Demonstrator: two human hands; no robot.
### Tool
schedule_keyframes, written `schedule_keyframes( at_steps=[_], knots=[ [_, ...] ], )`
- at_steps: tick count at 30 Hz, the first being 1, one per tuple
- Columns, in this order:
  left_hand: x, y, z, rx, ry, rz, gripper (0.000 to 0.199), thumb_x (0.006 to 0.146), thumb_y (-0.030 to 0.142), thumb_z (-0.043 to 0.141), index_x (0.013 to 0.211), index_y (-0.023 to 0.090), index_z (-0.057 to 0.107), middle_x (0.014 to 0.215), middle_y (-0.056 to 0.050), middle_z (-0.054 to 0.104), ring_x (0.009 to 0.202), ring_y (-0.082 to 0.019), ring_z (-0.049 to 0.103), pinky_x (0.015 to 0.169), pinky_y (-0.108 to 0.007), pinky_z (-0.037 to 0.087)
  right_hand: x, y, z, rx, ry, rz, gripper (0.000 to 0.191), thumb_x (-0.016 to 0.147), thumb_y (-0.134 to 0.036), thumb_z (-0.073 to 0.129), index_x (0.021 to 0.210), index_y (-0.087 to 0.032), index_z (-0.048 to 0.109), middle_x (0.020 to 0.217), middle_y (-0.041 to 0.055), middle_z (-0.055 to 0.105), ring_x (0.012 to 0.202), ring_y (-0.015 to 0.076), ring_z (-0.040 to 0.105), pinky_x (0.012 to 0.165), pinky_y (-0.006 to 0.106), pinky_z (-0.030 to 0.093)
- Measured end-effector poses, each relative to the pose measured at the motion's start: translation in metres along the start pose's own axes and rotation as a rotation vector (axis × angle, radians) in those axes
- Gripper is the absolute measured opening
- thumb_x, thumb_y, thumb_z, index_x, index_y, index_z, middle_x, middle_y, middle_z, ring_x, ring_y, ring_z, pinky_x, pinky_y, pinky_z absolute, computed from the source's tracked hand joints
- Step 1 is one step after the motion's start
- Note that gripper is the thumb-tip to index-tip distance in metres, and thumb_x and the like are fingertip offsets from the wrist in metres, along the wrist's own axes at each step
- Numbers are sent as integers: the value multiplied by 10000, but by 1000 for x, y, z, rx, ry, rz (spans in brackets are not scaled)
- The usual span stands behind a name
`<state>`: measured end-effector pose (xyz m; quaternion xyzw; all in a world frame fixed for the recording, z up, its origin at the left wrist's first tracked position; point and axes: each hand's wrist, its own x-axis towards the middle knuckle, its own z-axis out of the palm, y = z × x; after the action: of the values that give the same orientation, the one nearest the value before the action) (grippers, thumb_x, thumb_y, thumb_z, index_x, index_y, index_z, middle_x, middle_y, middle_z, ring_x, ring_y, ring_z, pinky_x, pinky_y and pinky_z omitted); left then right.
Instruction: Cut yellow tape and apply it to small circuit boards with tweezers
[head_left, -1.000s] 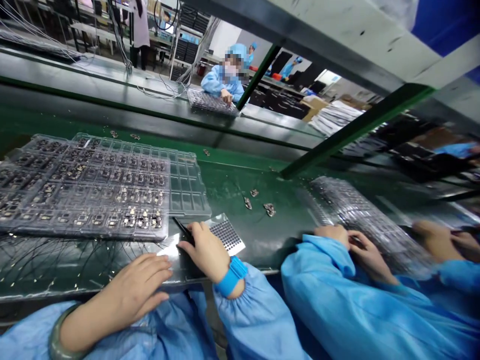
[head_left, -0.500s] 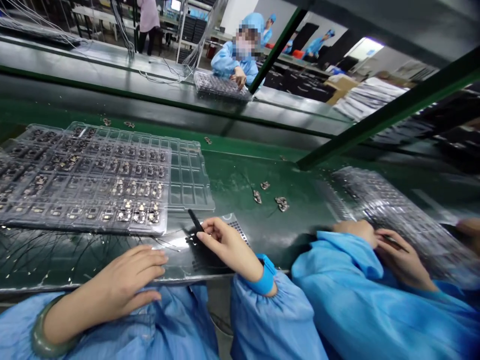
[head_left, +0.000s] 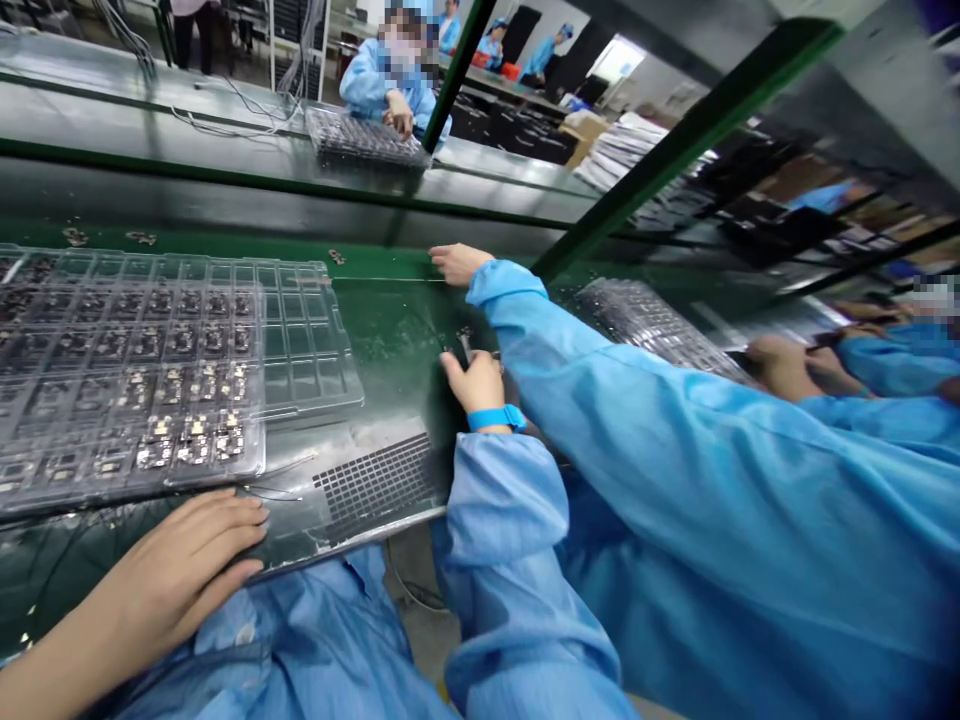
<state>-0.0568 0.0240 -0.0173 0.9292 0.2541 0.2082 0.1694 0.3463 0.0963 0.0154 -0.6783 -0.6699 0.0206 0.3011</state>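
The left hand (head_left: 187,560) lies, thumb apart from fingers, by the tray (head_left: 259,420), any print too small for me to read; the right hand (head_left: 478,382), grip I can't tell, is beside parts (head_left: 464,332) on the tabletop (head_left: 397,350).

Clear tray (head_left: 258,440) loaded with circuit boards (head_left: 196,440), dark-gridded sheet (head_left: 375,477) flat nearby

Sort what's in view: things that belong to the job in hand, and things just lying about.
Likely in the job, near the hands:
boards in the clear tray, by the left hand
sheet of dark squares
small part by the right hand

Seemingly lying about:
scattered bits along the back
pale cables
white stack
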Motion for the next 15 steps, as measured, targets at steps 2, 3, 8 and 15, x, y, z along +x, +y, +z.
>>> schedule_keyframes(
  at_steps=[2,3,8,15],
  knots=[
    [1,0,1,6,-2,1,282,905,298,643,1181,242,641,1190,-32,723,1124,-212,674,1105,-396,463,6,7,6,-46,14,97,269,1013,-309,526,1209,-145,610,1220,74,619,1042,242,653,861,403,556],
    [1,0,1,4,-1,2,286,903,294,644,1185,246,639,1188,-29,725,1118,-212,678,1103,-397,465,7,8,8,-57,17,140,248,1005,-309,544,1176,-144,616,1175,75,636,981,213,667,826,380,564],
    [7,9,-6,-121,110,-41,278,905,265,636,1183,252,637,1169,-24,737,1111,-203,682,1070,-348,494,0,-5,-1,-86,40,236,361,1022,-290,440,745,-115,590,849,118,656,740,156,648,627,262,440],
    [58,35,-25,-759,257,-670,265,932,408,577,1069,198,662,931,-51,774,698,-159,736,666,-255,621,-41,-103,-18,255,-277,17,298,962,-345,542,732,-178,632,611,-16,615,588,142,601,527,206,419]
  ],
)
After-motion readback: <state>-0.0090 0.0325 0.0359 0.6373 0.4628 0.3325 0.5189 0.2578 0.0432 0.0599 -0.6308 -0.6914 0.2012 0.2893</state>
